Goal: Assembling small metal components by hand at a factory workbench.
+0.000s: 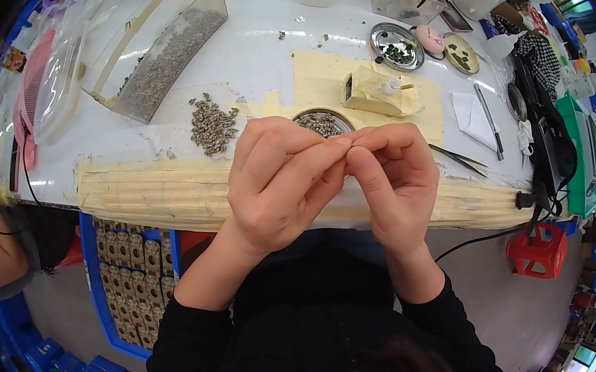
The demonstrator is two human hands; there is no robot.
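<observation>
My left hand (274,189) and my right hand (402,187) meet above the front edge of the table, fingertips pinched against each other. Whatever lies between the fingertips is too small or too hidden to name. Just behind them stands a round dish (323,119) of small greyish metal pieces, partly covered by my fingers. To the left, a loose pile of similar small pieces (212,124) lies on the white tabletop (262,36). A pair of tweezers (459,159) rests to the right of my right hand.
A clear bin (173,60) of grey pieces stands back left. At right are a tape-covered block (383,92), a metal dish of dark green bits (398,47) and a pen (489,120). Below left, a blue tray (108,310) holds several metal parts. Another person's arm (3,234) shows far left.
</observation>
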